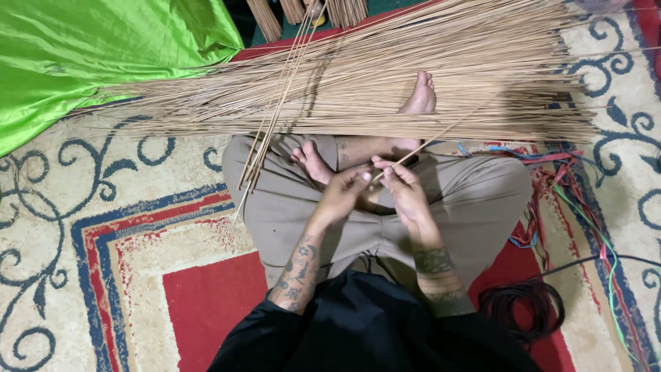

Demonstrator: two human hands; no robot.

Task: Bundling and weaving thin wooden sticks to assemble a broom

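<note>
While the person sits cross-legged on the rug (138, 227), both hands meet above the lap so that a single stick (420, 147) can be worked close to the body. The left hand (342, 195) has its fingers curled around the near end of the stick. The right hand (406, 193) pinches the same end between thumb and fingertips; the fingers of both hands are closed down, with no open gap visible. From this grip the stick runs up and to the right, its far end merging into the pile (385, 89).

The pile lies across the legs, just beyond the hands, which keeps further sticks within reach. A smaller bunch (275, 110) leans steeply over the left knee, set apart from the pile. One foot (420, 96) rests on top of the pile; the other foot (311, 162) lies just beside the left hand.

The stick is thin, straight, pale tan and rigid, like the others in the pile.

Green cloth (82, 48) lies at the upper left. Coloured cords (551, 186) and a dark coil (523, 306) lie on the rug to the right.
</note>
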